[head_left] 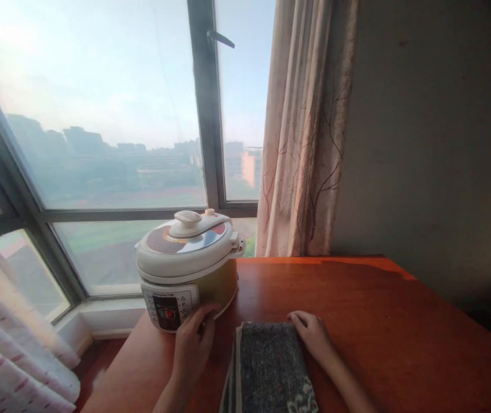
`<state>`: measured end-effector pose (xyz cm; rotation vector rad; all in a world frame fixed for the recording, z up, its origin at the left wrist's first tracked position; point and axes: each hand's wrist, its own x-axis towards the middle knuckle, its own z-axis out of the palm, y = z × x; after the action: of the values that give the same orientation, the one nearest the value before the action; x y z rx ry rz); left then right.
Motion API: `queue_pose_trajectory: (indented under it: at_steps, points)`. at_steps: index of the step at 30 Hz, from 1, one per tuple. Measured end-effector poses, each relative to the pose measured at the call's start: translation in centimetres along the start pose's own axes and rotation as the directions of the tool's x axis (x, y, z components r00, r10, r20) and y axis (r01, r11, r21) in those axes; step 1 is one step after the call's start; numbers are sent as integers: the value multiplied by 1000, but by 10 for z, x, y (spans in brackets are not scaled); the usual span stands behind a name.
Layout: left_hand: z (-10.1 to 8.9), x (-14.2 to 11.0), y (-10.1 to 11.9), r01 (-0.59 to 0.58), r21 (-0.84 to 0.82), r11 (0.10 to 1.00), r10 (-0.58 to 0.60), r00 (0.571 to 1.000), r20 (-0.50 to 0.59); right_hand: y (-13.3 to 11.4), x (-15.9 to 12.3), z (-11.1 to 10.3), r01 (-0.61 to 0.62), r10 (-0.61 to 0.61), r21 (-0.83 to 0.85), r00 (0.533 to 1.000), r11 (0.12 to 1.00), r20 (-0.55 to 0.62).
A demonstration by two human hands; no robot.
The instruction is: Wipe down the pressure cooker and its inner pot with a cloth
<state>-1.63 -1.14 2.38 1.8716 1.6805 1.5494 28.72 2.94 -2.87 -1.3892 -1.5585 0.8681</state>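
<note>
A folded dark grey cloth (pixel 269 361) with pale edges and a light pattern at its near right corner lies on the table. At its far right corner is my right hand (pixel 312 335), fingertips and thumb drawn together on the edge. My left hand (pixel 194 338) is left of the cloth and apart from it, in front of the electric pressure cooker (pixel 217 287). Its fingers are loosely bent, with a gap to the thumb and nothing visible between them. Whether it touches the cooker I cannot tell. The cooker stands upright with its lid (pixel 185 246) on.
The reddish-brown wooden table (pixel 357 304) extends to the right and back. Behind the cooker are a window (pixel 120 143) and a hanging curtain (pixel 301 143). Another pale curtain (pixel 17 344) hangs at the lower left, and a grey wall (pixel 421 143) is on the right.
</note>
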Motion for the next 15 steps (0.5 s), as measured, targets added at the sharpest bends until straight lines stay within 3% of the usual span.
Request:
queue_pose_trajectory:
  at_steps: [3, 7, 9, 10, 12, 15]
  points:
    - [-51, 21, 12, 32, 53, 998, -15, 955, -297, -12, 19, -6, -30, 38, 167, 998, 985, -41]
    - [-108, 73, -5, 101, -38, 994, -101, 747, -657, -40, 43, 0, -41, 39, 271, 999, 962, 12]
    - [-124, 103, -25, 152, -87, 985, -174, 779, -603, -60, 53, 9, -39, 22, 323, 998, 946, 56]
    - [-128, 117, -36, 189, -200, 961, -270, 787, -554, -71, 57, 15, -37, 10, 344, 997, 938, 80]
    - [-128, 139, -54, 279, -462, 842, -465, 809, -360, -91, 66, 29, -27, -20, 377, 992, 926, 121]
    - [-117, 161, -68, 336, -569, 751, -501, 851, -158, -118, 78, 51, -7, -60, 413, 987, 911, 148]
